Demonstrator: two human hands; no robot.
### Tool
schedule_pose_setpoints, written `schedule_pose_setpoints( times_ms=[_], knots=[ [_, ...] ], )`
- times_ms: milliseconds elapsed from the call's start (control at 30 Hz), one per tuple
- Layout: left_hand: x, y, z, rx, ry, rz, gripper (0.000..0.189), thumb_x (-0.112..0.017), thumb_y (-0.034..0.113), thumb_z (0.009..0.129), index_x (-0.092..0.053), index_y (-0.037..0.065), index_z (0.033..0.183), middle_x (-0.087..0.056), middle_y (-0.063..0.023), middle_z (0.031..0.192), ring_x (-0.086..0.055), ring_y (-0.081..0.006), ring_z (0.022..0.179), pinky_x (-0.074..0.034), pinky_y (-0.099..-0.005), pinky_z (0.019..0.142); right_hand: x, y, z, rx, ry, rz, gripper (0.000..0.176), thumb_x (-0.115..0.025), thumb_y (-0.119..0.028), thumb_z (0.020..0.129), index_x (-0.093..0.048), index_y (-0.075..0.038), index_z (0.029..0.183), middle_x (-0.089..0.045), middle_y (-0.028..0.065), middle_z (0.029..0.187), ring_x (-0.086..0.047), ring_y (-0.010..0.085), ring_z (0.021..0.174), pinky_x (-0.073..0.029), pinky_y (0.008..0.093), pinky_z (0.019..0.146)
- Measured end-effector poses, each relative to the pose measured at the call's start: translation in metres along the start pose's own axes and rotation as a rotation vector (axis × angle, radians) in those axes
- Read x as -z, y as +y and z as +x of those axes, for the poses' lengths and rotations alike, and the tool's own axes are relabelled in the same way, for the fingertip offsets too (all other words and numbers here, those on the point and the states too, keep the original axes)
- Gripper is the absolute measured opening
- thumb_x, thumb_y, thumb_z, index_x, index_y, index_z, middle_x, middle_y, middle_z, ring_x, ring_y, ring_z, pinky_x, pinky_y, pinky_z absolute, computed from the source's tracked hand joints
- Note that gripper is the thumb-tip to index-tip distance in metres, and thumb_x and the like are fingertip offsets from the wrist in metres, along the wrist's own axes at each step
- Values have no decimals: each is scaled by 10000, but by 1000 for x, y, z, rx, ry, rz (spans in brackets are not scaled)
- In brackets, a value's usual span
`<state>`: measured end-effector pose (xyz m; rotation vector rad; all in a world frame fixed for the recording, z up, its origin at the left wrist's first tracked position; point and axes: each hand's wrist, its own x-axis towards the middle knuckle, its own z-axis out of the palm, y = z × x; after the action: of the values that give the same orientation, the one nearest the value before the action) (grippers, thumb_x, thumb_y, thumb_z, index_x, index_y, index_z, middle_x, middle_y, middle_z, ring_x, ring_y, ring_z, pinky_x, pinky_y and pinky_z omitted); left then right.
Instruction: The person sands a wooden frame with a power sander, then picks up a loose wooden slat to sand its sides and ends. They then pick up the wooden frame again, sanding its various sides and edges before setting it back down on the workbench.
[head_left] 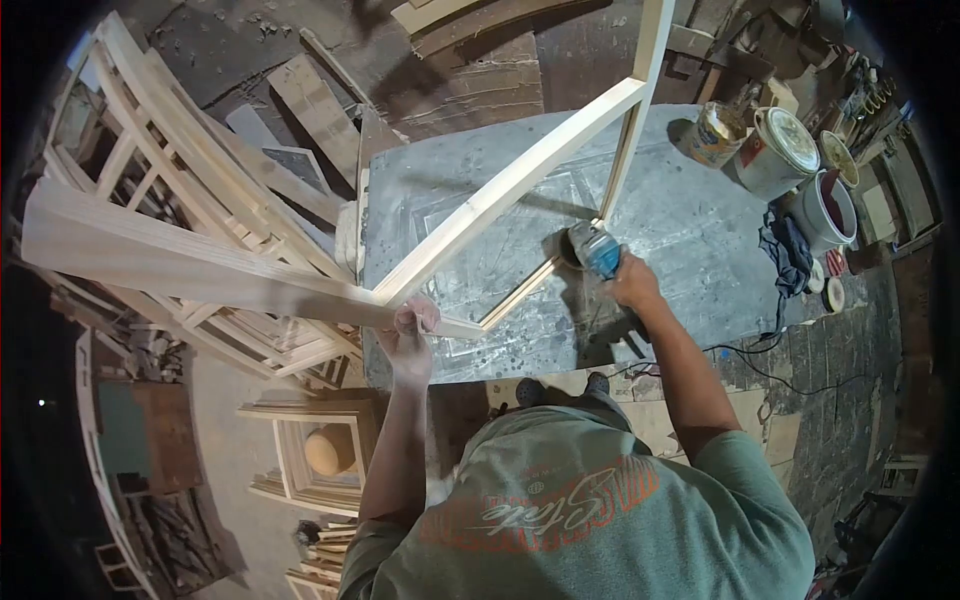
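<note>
A pale wooden frame (pixel 510 185) stands tilted over the grey worktable (pixel 700 270). At its near left corner my left hand (pixel 408 335) is closed round the wood, beside a wide pale board end. My right hand (pixel 632 280) grips a blue power tool (pixel 597 250), whose round head is close to the lower inner bar of the frame. Whether the head touches the wood cannot be made out. The fingers of my right hand are partly hidden by the tool.
Several buckets (pixel 775 155) stand at the table's right side, near a dark cloth (pixel 785 250). A cable (pixel 770 370) runs over the floor at the right. Curved wooden frames (pixel 170 130) are stacked at the left, and smaller frames (pixel 290 460) lie below them.
</note>
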<state>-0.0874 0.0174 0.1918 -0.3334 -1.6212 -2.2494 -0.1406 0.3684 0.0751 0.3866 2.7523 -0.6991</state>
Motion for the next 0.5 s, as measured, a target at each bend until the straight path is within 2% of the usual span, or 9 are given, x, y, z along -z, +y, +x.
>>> schedule_pose_setpoints(
  times_ms=[133,333,433,500],
  knots=[
    [-3,3,1,13,-21,-61,420,-614,454,941,-544,56,825,-521,-16,660,-513,-121,619,-399,-268,573,19,0,6,-59,0,-9,951,-780,-358,626,-399,13,1414,-617,272,1198,-609,402,1107,-501,445,945],
    [-3,4,-1,29,-3,-49,415,-617,440,946,-554,58,794,-526,-5,661,-512,-117,619,-396,-267,573,22,-10,11,-58,16,-30,937,-779,-316,635,-389,29,1415,-613,279,1197,-604,402,1119,-497,445,950],
    [-6,4,0,23,15,-42,387,-642,414,939,-562,65,793,-524,-3,657,-505,-112,611,-392,-266,569,13,-10,9,-17,45,-55,778,-772,-301,654,-472,-5,1308,-645,242,1143,-633,381,1080,-522,452,910],
    [-9,8,1,23,19,-49,384,-668,411,922,-565,64,794,-525,-5,655,-507,-113,612,-391,-265,567,2,-14,5,25,54,-56,777,-772,-308,649,-477,-1,1299,-650,243,1129,-640,383,1061,-524,453,900]
  ],
)
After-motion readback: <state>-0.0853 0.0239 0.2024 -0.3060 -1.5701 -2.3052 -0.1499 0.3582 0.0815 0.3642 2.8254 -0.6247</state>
